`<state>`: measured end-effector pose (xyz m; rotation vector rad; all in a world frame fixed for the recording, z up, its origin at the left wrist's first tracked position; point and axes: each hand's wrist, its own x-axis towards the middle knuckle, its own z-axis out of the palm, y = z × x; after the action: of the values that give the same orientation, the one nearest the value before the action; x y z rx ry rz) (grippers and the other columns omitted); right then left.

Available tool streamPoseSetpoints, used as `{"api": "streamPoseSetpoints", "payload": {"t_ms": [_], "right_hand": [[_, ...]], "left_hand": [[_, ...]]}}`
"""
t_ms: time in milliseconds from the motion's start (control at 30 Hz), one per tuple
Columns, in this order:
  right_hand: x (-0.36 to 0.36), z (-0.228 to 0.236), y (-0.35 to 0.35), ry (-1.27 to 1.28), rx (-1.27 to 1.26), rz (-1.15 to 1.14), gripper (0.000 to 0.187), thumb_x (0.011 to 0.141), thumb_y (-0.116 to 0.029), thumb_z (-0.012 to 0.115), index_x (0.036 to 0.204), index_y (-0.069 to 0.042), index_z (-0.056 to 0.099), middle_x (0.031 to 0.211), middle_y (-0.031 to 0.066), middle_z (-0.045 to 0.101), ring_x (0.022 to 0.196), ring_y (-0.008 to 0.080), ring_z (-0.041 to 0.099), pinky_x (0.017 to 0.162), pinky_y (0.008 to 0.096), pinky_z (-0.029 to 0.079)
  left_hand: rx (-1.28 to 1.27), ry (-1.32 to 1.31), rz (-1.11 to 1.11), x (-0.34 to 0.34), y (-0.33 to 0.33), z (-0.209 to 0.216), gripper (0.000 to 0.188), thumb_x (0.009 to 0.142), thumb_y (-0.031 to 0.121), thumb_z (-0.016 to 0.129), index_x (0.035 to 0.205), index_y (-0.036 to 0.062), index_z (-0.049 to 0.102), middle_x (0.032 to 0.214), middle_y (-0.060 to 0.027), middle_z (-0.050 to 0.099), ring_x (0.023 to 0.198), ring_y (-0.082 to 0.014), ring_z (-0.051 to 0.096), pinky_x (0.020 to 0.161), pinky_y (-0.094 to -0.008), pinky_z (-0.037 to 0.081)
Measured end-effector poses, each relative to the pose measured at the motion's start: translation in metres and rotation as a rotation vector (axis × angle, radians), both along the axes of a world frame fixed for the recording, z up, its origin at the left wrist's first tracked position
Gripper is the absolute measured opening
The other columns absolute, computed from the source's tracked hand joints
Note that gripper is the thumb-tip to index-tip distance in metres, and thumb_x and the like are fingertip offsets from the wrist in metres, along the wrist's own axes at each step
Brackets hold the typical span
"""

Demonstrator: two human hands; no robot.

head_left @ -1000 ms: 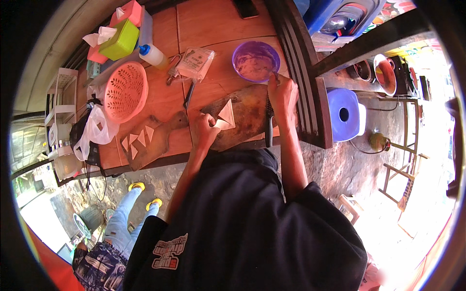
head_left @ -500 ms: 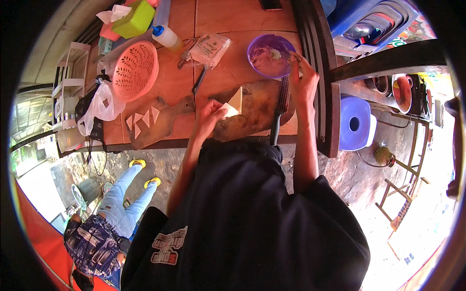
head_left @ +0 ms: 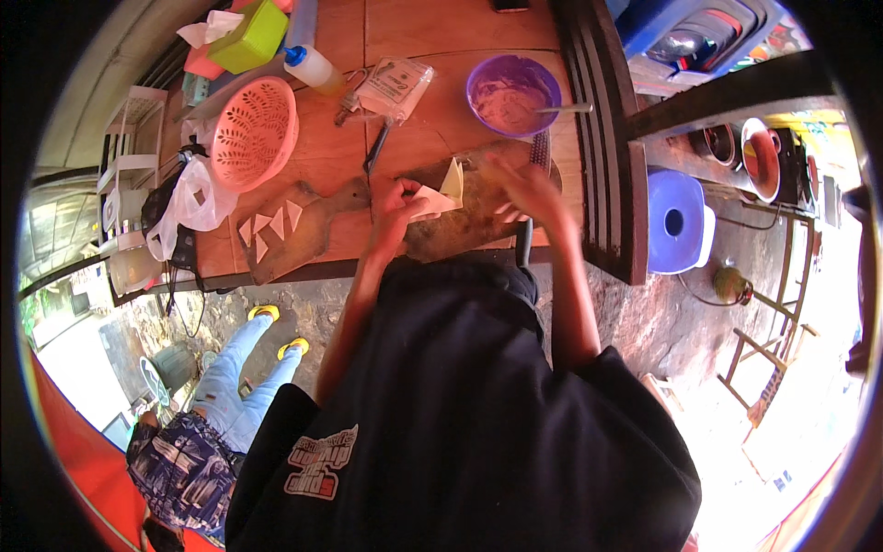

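Over the dark wooden chopping board (head_left: 474, 207), my left hand (head_left: 394, 200) pinches a pale, thin, folded pastry sheet (head_left: 438, 202), one corner standing up. My right hand (head_left: 533, 191) hovers over the board's right part, blurred by motion, its fingers stretched apart and nothing visible in them. Beyond it stands a purple bowl (head_left: 494, 66) of pinkish paste, with a spoon (head_left: 568, 109) leaning out over its right rim. A knife with a perforated blade (head_left: 541, 150) lies partly hidden under my right hand. Several pale folded triangles (head_left: 276, 221) rest on a smaller board (head_left: 308, 241) at left.
A pink basket (head_left: 256, 129), a squeeze bottle (head_left: 313, 69), a plastic packet (head_left: 395, 87) and a black-handled tool (head_left: 376, 147) are on the tiled table. A green tissue box (head_left: 250, 39) stands far left. Another person (head_left: 207, 432) is behind at left; a blue container (head_left: 676, 221) stands right.
My right hand has left the purple bowl and come down toward the pastry sheet. The spoon now rests in the bowl. My left hand still holds the sheet, now tilted a little differently.
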<state>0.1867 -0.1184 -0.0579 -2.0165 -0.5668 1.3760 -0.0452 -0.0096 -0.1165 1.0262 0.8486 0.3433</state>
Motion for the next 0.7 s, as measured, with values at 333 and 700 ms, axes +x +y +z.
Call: {"api": "streamPoseSetpoints", "payload": {"t_ms": [333, 700], "right_hand": [[-0.042, -0.074, 0.015, 0.189, 0.195, -0.125, 0.038, 0.089, -0.030, 0.069, 0.078, 0.006, 0.068, 0.064, 0.0141, 0.067, 0.057, 0.0203, 0.070, 0.050, 0.0271, 0.054], [0.009, -0.024, 0.003, -0.749, 0.143, -0.156, 0.064, 0.085, -0.060, 0.062, 0.069, 0.001, 0.069, 0.063, 0.0217, 0.064, 0.067, 0.0379, 0.067, 0.066, 0.0459, 0.051]], "left_hand": [[0.071, -0.091, 0.103, -0.018, -0.008, -0.007, 0.035, 0.094, 0.009, 0.062, 0.124, -0.0028, 0.047, 0.104, -0.0137, 0.064, 0.097, -0.0192, 0.065, 0.085, -0.0340, 0.059], [0.104, -0.018, 0.208, -0.013, 0.014, 0.023, 0.041, 0.098, 0.016, 0.055, 0.136, 0.0016, 0.051, 0.117, -0.0141, 0.066, 0.095, -0.0293, 0.071, 0.075, -0.0313, 0.059]]}}
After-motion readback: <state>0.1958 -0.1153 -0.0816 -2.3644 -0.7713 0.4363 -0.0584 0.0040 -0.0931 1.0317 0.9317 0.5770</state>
